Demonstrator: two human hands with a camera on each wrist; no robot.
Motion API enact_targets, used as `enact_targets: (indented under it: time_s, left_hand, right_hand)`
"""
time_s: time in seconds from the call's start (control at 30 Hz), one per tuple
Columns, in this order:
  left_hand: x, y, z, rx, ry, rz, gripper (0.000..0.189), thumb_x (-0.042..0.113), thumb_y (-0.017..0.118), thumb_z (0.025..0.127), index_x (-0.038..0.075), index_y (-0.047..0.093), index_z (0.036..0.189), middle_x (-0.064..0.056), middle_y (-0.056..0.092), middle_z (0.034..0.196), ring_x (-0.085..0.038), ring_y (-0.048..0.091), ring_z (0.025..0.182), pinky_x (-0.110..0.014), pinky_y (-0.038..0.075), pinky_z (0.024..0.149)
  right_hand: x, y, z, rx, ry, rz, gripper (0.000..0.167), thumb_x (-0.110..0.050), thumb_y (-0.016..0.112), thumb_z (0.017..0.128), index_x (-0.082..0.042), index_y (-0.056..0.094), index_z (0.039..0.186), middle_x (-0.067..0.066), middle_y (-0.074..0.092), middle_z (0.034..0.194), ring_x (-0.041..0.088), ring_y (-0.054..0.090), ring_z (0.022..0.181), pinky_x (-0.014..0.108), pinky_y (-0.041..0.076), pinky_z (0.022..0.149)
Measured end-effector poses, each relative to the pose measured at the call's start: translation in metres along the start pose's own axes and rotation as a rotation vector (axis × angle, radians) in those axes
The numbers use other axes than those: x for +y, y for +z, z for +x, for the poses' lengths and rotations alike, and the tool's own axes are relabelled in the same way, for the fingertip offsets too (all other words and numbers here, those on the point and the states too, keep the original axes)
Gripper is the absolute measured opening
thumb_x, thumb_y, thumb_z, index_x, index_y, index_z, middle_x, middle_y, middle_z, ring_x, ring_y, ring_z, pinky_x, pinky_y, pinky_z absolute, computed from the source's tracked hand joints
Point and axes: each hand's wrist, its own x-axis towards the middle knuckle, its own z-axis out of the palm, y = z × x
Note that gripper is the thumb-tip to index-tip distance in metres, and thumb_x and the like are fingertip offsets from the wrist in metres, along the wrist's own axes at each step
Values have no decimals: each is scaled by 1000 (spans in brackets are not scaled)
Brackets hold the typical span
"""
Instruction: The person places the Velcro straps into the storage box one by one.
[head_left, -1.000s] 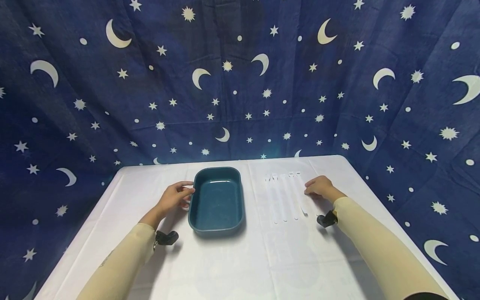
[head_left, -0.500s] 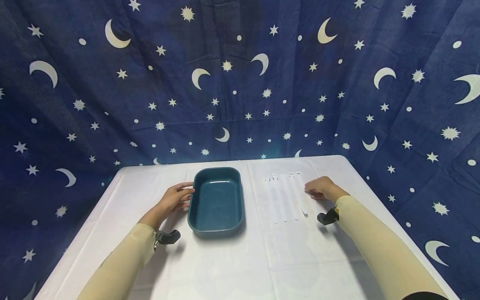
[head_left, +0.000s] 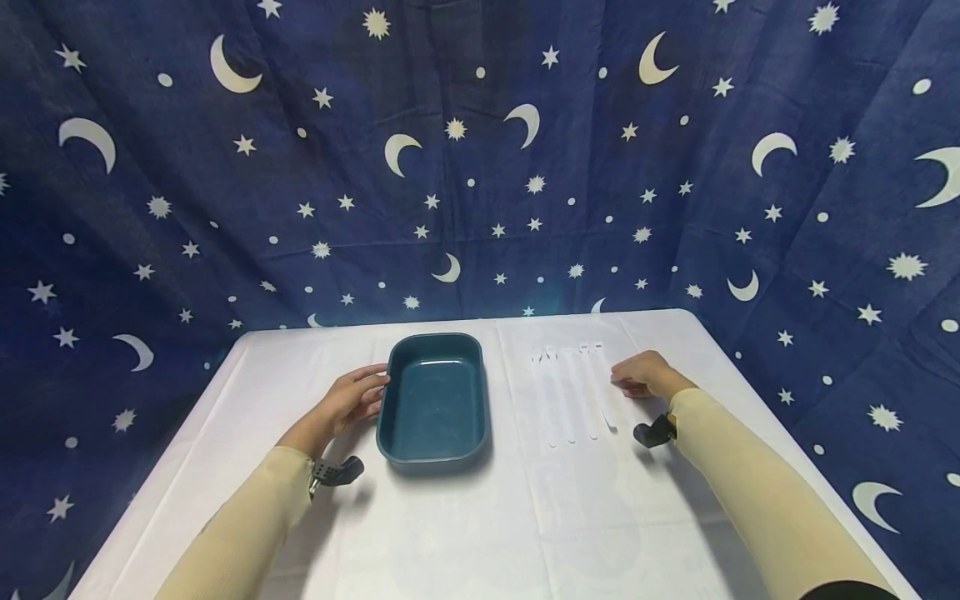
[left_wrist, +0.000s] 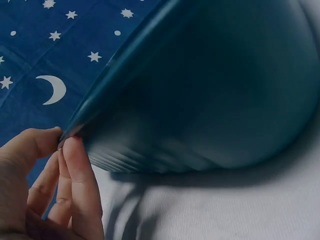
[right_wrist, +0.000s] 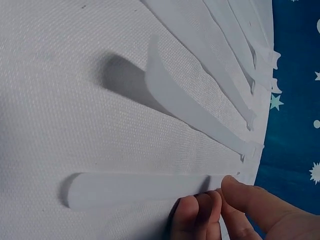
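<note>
Fingers of the right hand [head_left: 647, 375] pinch a white strip [right_wrist: 135, 191]; the left hand [head_left: 348, 400] pinches a teal bin [head_left: 438, 408] by its left rim.

That strip is toward the table's [head_left: 450, 542] far right corner; other white strips [right_wrist: 195, 111] lie between it and the bin, nearer the far edge's middle.

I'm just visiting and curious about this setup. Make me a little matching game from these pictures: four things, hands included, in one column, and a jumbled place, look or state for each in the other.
Things
1. Container
2. Left hand
3. Right hand
4. Curtain

Descriptions
A. Has its fingers at one end of a slim white strip
B. Dark blue, patterned with pale moons and stars
C. Touches the container's side
D. Blue-green, sitting on the table

Right pairs: 1-D, 2-C, 3-A, 4-B
</note>
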Motion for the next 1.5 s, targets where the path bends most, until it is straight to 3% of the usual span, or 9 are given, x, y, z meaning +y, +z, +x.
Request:
enact_targets:
  time_s: [0.23, 0.47, 1.17, 1.5]
  left_hand:
    - [2, 2, -2, -22, -28, -52, 61, 19, 66, 93, 8, 42, 148, 7, 63, 96, -5, 63, 82, -21, 61, 77]
    - [2, 2, -1, -18, -27, -66, 61, 19, 67, 92, 8, 43, 147, 8, 63, 96, -5, 63, 83, -20, 60, 76]
    - [0, 2, -2, -22, -16, -84, 61, 19, 68, 92, 8, 43, 147, 7, 65, 94, -4, 65, 80, -20, 61, 76]
    - [-1, 2, -3, -9, -33, -87, 59, 18, 68, 92, 9, 45, 145, 7, 66, 94, -4, 66, 79, -19, 61, 74]
  right_hand:
    - [-5, 0, -4, 50, 49, -1, 39, -3, 72, 85, 7, 61, 121, 0, 61, 66, 7, 58, 56, 20, 59, 59]
    - [-5, 0, -4, 29, 48, -5, 36, -3, 70, 84, 9, 57, 115, 0, 58, 63, 7, 57, 52, 18, 57, 56]
    - [-10, 9, 3, 105, 83, -192, 40, -13, 71, 86, 9, 58, 118, 3, 55, 71, 10, 54, 55, 17, 51, 51]
    - [-8, 7, 4, 89, 84, -152, 32, -10, 71, 84, 7, 59, 110, 4, 57, 70, 9, 55, 54, 18, 53, 52]
